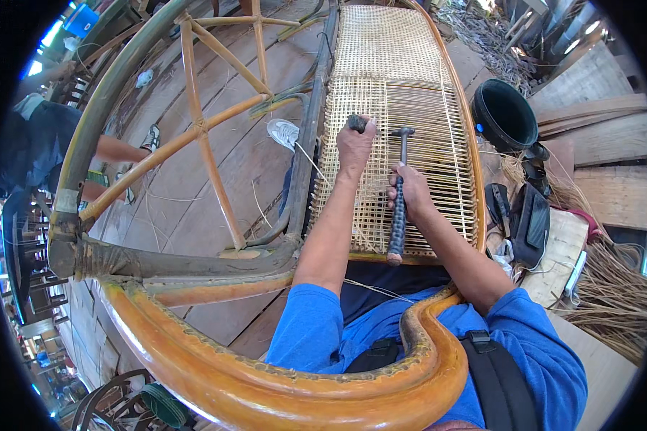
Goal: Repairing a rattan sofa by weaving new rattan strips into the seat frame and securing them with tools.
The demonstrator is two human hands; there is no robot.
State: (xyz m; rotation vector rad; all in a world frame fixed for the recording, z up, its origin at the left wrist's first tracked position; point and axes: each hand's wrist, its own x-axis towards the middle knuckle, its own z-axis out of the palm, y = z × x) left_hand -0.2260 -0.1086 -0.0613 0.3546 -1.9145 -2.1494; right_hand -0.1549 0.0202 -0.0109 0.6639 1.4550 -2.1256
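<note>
Over woven cane panel [395, 93], dark tool [357, 123] half-hidden in left hand [355, 147]

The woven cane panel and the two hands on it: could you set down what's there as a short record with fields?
Setting: wooden plank floor, open workshop
Work piece: rattan frame with woven cane panel
Left hand: closed on a dark-handled tool pressed against the weave
Right hand: grips a hammer by its wrapped handle, head up over the panel
Beside the panel: black bucket to the right, loose cane strands, white shoe
Other people: one person at the left
</note>
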